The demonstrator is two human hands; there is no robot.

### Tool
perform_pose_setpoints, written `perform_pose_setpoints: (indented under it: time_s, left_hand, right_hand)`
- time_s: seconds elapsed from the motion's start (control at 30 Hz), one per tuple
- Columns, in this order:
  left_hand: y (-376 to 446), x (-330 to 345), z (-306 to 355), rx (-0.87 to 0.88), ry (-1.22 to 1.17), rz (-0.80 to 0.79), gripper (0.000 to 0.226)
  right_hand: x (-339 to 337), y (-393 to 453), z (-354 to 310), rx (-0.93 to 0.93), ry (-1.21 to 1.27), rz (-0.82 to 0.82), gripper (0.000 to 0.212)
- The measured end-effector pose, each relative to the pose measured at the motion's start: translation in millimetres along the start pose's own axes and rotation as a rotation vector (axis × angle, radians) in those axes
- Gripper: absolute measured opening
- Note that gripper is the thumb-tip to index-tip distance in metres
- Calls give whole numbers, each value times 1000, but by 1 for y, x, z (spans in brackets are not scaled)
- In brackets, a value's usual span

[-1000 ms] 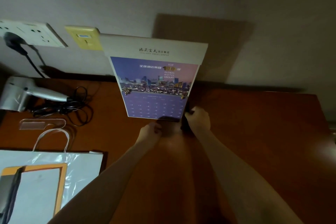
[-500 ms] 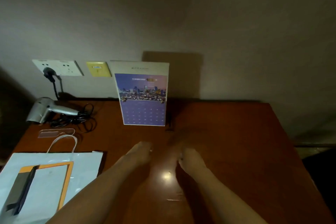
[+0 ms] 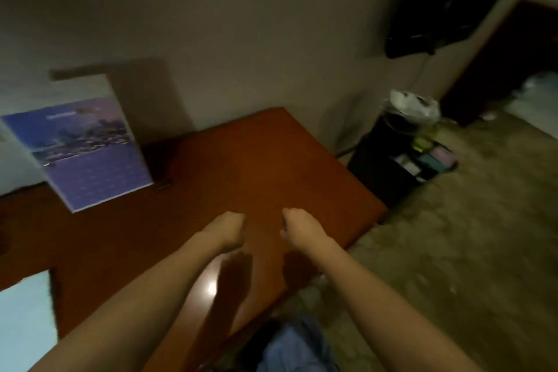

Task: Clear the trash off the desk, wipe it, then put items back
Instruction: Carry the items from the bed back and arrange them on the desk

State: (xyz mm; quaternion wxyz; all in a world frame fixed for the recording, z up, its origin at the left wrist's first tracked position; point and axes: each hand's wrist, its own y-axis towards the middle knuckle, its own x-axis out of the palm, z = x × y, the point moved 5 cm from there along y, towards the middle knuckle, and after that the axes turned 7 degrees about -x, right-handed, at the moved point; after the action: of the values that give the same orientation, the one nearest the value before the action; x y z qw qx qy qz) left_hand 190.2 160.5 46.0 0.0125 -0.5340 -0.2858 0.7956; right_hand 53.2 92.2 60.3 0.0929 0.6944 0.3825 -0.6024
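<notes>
Above the front half of the glossy reddish-brown wooden desk (image 3: pixel 256 166), both hands hovered side by side and held nothing. The left hand (image 3: pixel 228 231) had its fingers curled loosely inward, and the right hand (image 3: pixel 299 229) looked the same, knuckles up; motion blur hid whether the fingertips met the palms, but nothing was pinched or gripped in either. Their shadows fell on the wood just beneath them, so they appeared to be clear of the surface.

Outward from the hands, the tall stand-up calendar card with a purple city picture (image 3: pixel 87 154) stood upright at the back of the desk against the pale wall, well apart from both hands. A white paper bag (image 3: pixel 24 317) lay flat at the near left corner. Off the right end of the desk, on the floor, a black bin with a clear liner and white rubbish on top (image 3: pixel 407 121) stood near the wall.

By my judgement the putting-back step was in hand, the calendar being already set in place. With the view swung toward the right, the next move probably called for finding another item to return, then reaching out with opened fingers.
</notes>
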Motion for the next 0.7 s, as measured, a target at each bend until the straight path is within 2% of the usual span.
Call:
perform_pose_setpoints:
  time_s: [0.17,0.37,0.57,0.7]
  left_hand:
    - [-9,24,140,312,132,-86,20]
    - [-42,76,338,566,219,-155,10]
    - [-86,150,537,751,309,-102,29]
    - [-135,202,641,879,377,-162,31]
  right_hand:
    - [-9,-101,112,198,128,119,17]
    - [-7,-245,257,457,219,260,27]
    - [10,-399,392,713,220,260,29]
    - [15,-489,454,863,274,280,28]
